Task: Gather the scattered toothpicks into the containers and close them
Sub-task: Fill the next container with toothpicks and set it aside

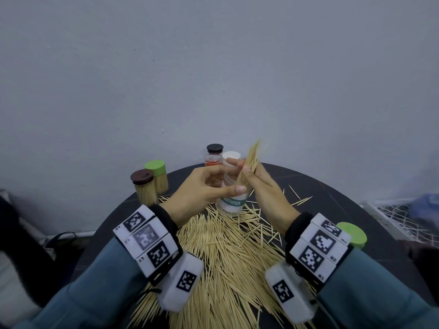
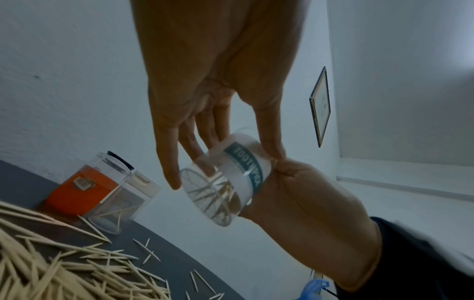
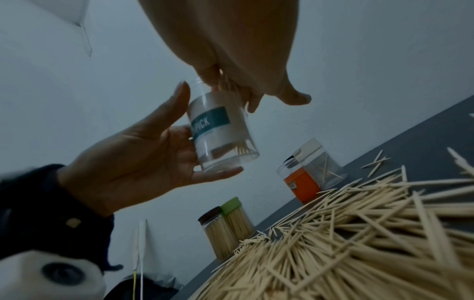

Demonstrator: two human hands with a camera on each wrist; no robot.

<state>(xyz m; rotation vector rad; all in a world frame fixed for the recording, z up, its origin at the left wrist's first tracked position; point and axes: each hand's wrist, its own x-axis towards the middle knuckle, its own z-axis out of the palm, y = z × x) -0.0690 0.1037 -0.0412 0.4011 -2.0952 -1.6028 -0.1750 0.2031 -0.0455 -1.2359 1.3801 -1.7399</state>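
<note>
My left hand point(image 1: 221, 179) grips a clear container point(image 1: 231, 200) labelled TOOTHPICK, held tilted above the table with its mouth toward the right hand. My right hand point(image 1: 247, 170) pinches a bundle of toothpicks point(image 1: 252, 160), whose lower ends enter the container's mouth. The left wrist view shows a few toothpicks lying in the container point(image 2: 231, 176). In the right wrist view the bundle point(image 3: 225, 86) sits at the container point(image 3: 220, 134) rim. A large pile of loose toothpicks point(image 1: 225, 257) covers the dark round table point(image 1: 332, 210) below both wrists.
Two full, closed containers stand at the back left, one with a brown lid point(image 1: 142, 178) and one with a green lid point(image 1: 155, 167). An orange-labelled container with a black lid point(image 1: 214, 155) and a white-lidded one point(image 1: 231, 156) stand at the back. A loose green lid point(image 1: 352, 235) lies at the right.
</note>
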